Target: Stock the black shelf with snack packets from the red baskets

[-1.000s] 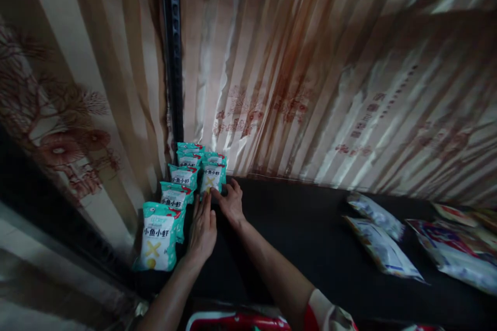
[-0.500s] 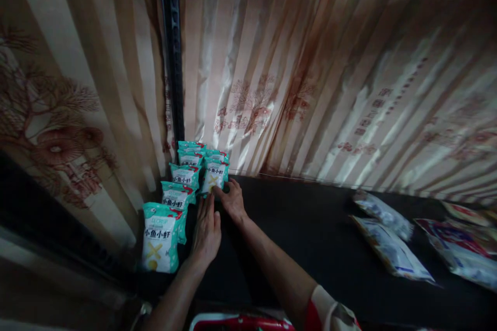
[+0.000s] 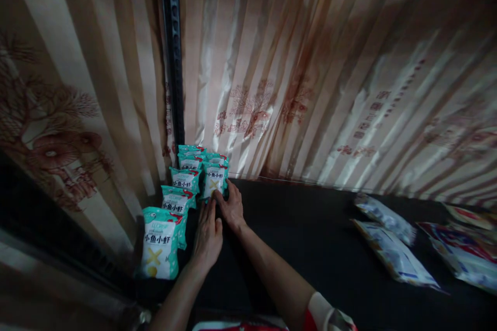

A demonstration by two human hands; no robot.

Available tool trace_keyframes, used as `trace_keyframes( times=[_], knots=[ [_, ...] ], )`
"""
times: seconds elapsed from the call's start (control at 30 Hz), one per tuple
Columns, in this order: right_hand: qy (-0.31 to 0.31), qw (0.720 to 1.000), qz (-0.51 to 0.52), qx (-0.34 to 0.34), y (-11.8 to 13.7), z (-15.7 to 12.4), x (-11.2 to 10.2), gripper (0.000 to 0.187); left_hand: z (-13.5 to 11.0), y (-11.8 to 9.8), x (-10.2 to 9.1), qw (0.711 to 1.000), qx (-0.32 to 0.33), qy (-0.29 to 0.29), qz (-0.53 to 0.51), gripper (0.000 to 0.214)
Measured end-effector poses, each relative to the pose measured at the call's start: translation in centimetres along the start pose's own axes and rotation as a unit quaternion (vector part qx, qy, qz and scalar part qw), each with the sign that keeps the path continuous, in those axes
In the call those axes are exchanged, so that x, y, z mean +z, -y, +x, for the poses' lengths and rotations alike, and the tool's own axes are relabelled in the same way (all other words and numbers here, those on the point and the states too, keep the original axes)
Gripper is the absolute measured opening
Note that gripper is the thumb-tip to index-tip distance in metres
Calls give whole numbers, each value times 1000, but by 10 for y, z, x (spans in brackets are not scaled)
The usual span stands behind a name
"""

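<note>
A teal-and-white snack bag (image 3: 215, 180) stands upright at the front of the right-hand row. My right hand (image 3: 232, 208) is closed on its lower right side, the thumb across the front and the fingers along the edge. My left hand (image 3: 208, 238) lies with its fingers stretched out, their tips just below the bag's bottom; whether they touch it is hard to see. To the left runs a row of matching bags, with the frontmost snack bag (image 3: 160, 243) nearest to me and another snack bag (image 3: 176, 200) behind it.
All this stands on a black shelf (image 3: 295, 238). Patterned beige curtain sheets (image 3: 248, 62) hang behind and at the left, meeting at a dark perforated post (image 3: 174, 51). Several other packets (image 3: 396, 256) lie on the right. A red-and-white rim (image 3: 240, 326) shows at the bottom edge.
The whole scene sits slightly lower in the picture. Both hands stay by the same snack bag, with only a slight shift of the fingers.
</note>
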State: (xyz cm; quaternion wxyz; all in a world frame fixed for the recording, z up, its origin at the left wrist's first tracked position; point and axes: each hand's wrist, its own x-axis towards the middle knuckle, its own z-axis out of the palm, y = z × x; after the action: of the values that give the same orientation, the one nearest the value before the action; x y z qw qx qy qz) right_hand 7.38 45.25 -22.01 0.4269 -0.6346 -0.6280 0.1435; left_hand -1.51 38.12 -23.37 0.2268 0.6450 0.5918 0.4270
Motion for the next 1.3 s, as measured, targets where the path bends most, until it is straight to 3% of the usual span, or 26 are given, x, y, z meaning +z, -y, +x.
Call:
trace_keyframes(
  times=[0.2,0.5,0.83,1.03,1.2,1.3],
  knots=[
    [2,999,-32,10,0,2,3,52,4,2,2,1000,4,25,-4,51],
    [-4,1000,-6,21,1,2,2,55,3,6,4,1000,31,1,2,55],
    [-38,998,44,15,3,-20,-25,49,-13,-1,7,996,73,-3,46,50],
    [-29,997,73,-16,10,-66,-67,44,-44,-25,-8,989,131,4,75,46],
    [-37,991,125,-37,20,-134,-115,33,-89,-69,-36,977,198,49,64,46],
    [-39,991,125,-37,16,-181,-145,29,-125,-89,-41,976,195,90,40,43]
  ],
)
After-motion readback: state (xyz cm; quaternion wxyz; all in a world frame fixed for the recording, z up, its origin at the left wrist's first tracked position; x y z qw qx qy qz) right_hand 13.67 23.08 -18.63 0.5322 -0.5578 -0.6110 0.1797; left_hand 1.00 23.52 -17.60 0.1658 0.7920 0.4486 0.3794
